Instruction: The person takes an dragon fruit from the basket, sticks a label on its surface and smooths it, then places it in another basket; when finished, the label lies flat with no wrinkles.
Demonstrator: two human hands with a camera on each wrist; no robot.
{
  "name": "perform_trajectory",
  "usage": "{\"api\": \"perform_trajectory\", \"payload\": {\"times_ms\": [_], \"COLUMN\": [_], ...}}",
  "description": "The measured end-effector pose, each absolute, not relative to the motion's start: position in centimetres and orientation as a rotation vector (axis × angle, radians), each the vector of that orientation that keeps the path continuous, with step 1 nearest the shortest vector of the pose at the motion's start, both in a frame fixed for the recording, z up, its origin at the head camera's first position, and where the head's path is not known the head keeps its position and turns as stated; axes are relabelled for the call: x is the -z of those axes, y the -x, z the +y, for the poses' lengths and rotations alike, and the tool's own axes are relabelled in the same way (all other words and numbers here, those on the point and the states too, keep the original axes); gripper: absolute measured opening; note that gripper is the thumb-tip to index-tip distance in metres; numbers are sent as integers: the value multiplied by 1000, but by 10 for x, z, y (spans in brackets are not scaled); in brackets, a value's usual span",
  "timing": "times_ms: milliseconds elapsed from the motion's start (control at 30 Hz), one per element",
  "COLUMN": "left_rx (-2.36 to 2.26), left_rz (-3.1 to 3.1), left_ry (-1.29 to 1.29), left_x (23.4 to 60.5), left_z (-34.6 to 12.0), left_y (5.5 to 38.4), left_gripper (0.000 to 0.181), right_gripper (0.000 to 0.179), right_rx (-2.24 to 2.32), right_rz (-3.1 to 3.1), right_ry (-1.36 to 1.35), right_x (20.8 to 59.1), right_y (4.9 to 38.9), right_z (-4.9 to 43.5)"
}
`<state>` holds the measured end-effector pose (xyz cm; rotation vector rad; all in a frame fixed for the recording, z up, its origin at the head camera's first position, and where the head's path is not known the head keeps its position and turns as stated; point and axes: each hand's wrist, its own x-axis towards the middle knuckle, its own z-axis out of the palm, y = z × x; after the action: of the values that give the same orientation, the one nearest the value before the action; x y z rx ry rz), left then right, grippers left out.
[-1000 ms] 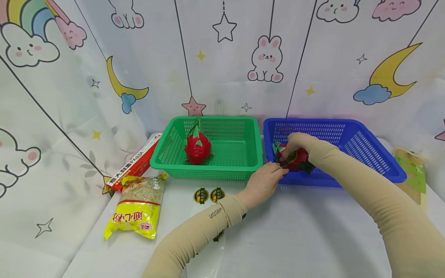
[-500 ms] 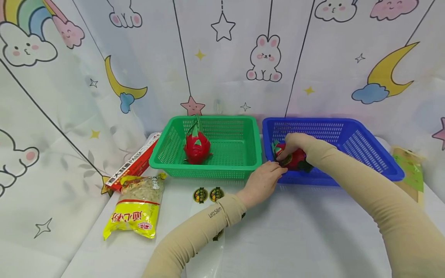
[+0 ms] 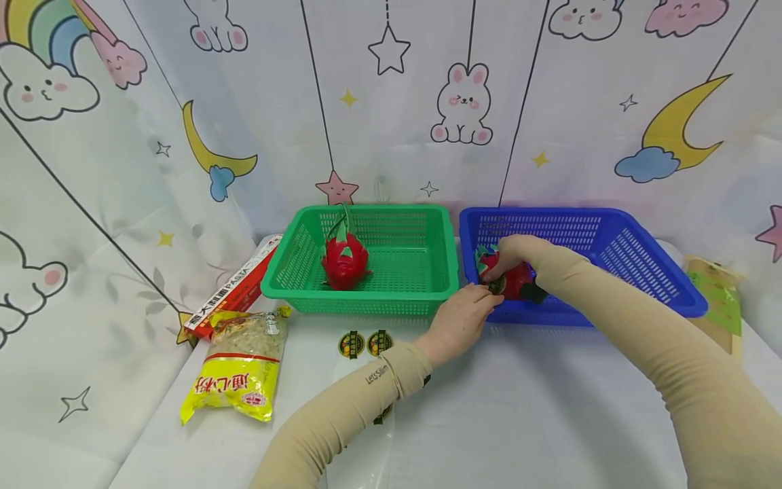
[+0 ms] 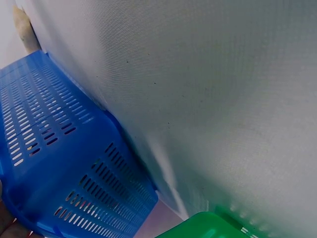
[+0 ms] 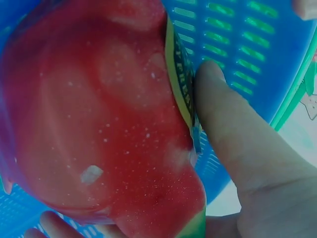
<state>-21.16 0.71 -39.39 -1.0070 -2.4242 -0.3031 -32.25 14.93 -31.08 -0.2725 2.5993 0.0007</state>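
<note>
My right hand reaches into the blue basket and holds a red dragon fruit near its front left corner. In the right wrist view, the thumb lies against the edge of a dark, gold-rimmed sticker on the fruit, with fingertips showing beneath it. My left hand reaches over that basket's front left rim, its fingertips close to the stickered side; their grip is partly hidden. In the left wrist view, only bits of fingers show at the basket's edge.
Left of it stands a green basket holding another dragon fruit. A sheet of round stickers lies in front. A yellow pasta bag and a red pasta box lie at left, a green-and-tan packet at right.
The sticker side of the dragon fruit has shifted slightly left and down, with my right thumb following it. My left hand stays nearly in place. The head view has drifted a little.
</note>
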Motion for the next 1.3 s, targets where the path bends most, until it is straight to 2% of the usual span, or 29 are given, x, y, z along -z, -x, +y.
{"api": "perform_trajectory", "payload": {"times_ms": [200, 433, 767, 1300], "left_rx": [327, 338, 329, 280], "left_rz": [-2419, -2400, -2412, -2437], "left_ry": [1003, 994, 989, 982], "left_x": [394, 395, 396, 394], "left_z": [8, 7, 8, 10], "left_y": [212, 212, 212, 210], "left_gripper": [22, 22, 22, 25], "right_gripper": [83, 74, 78, 54], "right_rx": [8, -2, 47, 267], "right_rz": [2598, 2625, 2603, 2756], "right_ry": [256, 287, 297, 288], "right_x": [308, 306, 299, 281], "right_y": [322, 325, 325, 312], "right_z": [150, 150, 150, 175]}}
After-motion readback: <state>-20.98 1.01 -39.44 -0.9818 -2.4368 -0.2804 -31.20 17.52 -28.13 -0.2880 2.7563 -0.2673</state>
